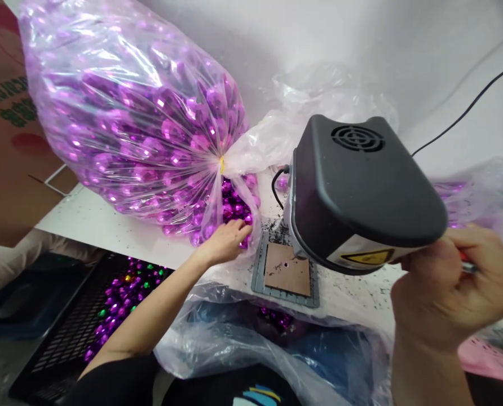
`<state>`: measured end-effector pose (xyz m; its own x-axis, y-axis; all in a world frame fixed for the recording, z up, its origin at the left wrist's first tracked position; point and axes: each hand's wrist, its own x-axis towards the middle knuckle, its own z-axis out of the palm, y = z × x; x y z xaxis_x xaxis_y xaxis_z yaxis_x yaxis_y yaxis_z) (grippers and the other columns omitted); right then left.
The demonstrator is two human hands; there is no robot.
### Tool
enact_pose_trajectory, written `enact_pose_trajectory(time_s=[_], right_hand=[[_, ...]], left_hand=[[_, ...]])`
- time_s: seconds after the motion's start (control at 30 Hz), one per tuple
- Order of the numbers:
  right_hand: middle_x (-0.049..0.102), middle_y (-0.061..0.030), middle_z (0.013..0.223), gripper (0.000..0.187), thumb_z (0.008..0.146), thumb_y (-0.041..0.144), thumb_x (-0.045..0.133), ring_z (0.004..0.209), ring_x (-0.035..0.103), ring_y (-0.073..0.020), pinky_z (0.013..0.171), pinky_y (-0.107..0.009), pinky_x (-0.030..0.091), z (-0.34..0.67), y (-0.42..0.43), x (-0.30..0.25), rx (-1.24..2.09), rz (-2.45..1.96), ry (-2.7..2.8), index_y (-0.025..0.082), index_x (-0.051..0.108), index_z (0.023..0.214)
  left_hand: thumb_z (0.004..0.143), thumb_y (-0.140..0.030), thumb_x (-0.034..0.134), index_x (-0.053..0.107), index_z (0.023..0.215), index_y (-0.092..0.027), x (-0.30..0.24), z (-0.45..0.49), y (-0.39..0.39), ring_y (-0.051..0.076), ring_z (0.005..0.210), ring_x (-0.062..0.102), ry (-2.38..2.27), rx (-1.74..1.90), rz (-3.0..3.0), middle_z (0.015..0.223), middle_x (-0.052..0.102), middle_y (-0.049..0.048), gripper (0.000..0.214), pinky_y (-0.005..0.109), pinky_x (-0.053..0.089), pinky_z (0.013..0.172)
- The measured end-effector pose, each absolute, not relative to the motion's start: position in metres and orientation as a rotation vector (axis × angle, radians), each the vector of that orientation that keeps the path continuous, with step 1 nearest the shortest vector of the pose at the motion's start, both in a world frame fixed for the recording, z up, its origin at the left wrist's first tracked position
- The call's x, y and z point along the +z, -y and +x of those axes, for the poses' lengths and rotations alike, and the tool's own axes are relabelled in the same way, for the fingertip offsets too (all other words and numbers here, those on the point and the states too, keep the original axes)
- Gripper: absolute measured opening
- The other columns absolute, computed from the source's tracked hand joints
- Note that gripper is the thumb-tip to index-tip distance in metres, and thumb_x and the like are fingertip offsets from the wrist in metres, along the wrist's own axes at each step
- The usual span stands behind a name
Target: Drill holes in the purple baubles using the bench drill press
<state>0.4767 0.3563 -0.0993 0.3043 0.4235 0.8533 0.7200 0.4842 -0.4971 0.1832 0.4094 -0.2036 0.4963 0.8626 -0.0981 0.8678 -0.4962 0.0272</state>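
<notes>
Taking the board point(287, 282) as the dial's centre, reaching with the left hand point(229, 241) to the dark purple beads point(233, 204) at eleven o'clock, with fingers bent over them beside clear film; cannot tell whether grasping any in that grip. Holding out the right hand point(450, 287) at three o'clock, with the grip clenched around a red part point(466, 256) (mostly covered by fingers, so hard to name), right up against the lower end of the black device point(370, 189). Find that device between one and two o'clock, with a vent point(357, 139) on top and a yellow warning label point(367, 257) on the near side. Note, too, on the board a small round mark near the middle, and under it a grey base point(257, 276), flat on the white worktop point(376, 290) amid dark scraps. See between ten and eleven o'clock a big clear bag point(137, 129) full of purple beads, cinched with a yellow tie point(221, 164), and between eight and nine a black crate point(61, 332), below the worktop, with purple, green and gold beads inside.
</notes>
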Motion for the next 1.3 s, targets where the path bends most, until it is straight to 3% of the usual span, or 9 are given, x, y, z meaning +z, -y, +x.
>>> enact_pose_trajectory(time_s=[0.13,0.23,0.33,0.47,0.57,0.7,0.87,1.0,1.3], right_hand=[[0.056,0.005,0.058,0.028,0.091,0.035,0.063,0.051,0.045,-0.0012,0.052,-0.02,0.032,0.477,-0.356,-0.099,-0.232,-1.147,1.33,0.016,0.062,0.07],[0.055,0.0052,0.058,0.03,0.093,0.038,0.061,0.05,0.046,-0.0013,0.05,-0.019,0.032,0.477,-0.355,-0.1,-0.202,-1.15,1.342,0.017,0.062,0.07],[0.055,0.0046,0.058,0.03,0.092,0.038,0.062,0.051,0.044,-0.0029,0.051,-0.021,0.032,0.477,-0.355,-0.1,-0.22,-1.162,1.329,0.017,0.062,0.07],[0.048,0.004,0.053,0.03,0.089,0.036,0.063,0.051,0.039,-0.0047,0.051,-0.023,0.028,0.476,-0.359,-0.098,-0.255,-1.165,1.298,0.017,0.061,0.066],[0.043,0.0043,0.052,0.029,0.088,0.034,0.064,0.052,0.038,-0.0047,0.052,-0.022,0.026,0.475,-0.364,-0.093,-0.218,-1.152,1.298,0.017,0.061,0.066],[0.04,0.0045,0.056,0.034,0.092,0.042,0.06,0.056,0.036,-0.0047,0.053,-0.021,0.026,0.475,-0.372,-0.085,-0.151,-1.152,1.311,0.016,0.063,0.071],[0.04,0.0043,0.059,0.037,0.092,0.042,0.06,0.06,0.037,-0.0038,0.054,-0.02,0.027,0.476,-0.389,-0.077,0.085,-1.117,1.312,0.015,0.057,0.068],[0.033,0.005,0.059,0.034,0.091,0.038,0.06,0.058,0.031,-0.0031,0.053,-0.021,0.021,0.475,-0.397,-0.073,0.144,-1.105,1.295,0.015,0.054,0.066],[0.034,0.0047,0.06,0.038,0.092,0.043,0.06,0.059,0.03,-0.0028,0.053,-0.021,0.02,0.475,-0.396,-0.074,0.155,-1.11,1.3,0.016,0.051,0.067]], left_hand=[[0.08,-0.009,0.064,0.062,0.117,-0.016,-0.222,0.197,-0.413,0.032,0.107,0.061,-1.578,0.042,2.57,0.114,0.064,0.0148,0.037,0.045,0.05,0.09],[0.08,-0.015,0.07,0.058,0.125,-0.02,-0.217,0.191,-0.415,0.029,0.108,0.062,-1.631,0.453,2.288,0.119,0.061,0.0109,0.047,0.043,0.052,0.09],[0.079,-0.032,0.078,0.056,0.13,-0.024,-0.198,0.182,-0.406,0.025,0.113,0.061,-1.49,0.921,1.798,0.125,0.06,0.0078,0.056,0.039,0.051,0.093],[0.08,-0.047,0.077,0.056,0.131,-0.026,-0.189,0.187,-0.381,0.016,0.077,0.064,-1.075,0.947,1.115,0.106,0.066,0.0056,0.059,0.028,0.048,0.064],[0.082,-0.054,0.074,0.056,0.134,-0.027,-0.204,0.202,-0.364,0.016,0.073,0.064,-0.848,0.841,0.9,0.1,0.067,0.0061,0.061,0.027,0.047,0.061],[0.087,-0.058,0.068,0.058,0.133,-0.027,-0.224,0.225,-0.352,0.018,0.084,0.063,-0.934,0.79,1.029,0.11,0.068,0.0059,0.057,0.027,0.048,0.067],[0.082,-0.049,0.077,0.063,0.123,-0.019,-0.233,0.245,-0.349,0.023,0.105,0.064,-1.089,0.812,1.199,0.113,0.072,0.0067,0.052,0.034,0.05,0.092],[0.083,-0.046,0.076,0.065,0.117,-0.017,-0.246,0.256,-0.35,0.024,0.098,0.066,-1.246,0.828,1.385,0.109,0.073,0.008,0.045,0.038,0.052,0.09],[0.083,-0.045,0.077,0.069,0.116,-0.023,-0.253,0.28,-0.354,0.03,0.113,0.064,-1.385,0.911,1.843,0.117,0.071,0.0097,0.04,0.048,0.049,0.104]])
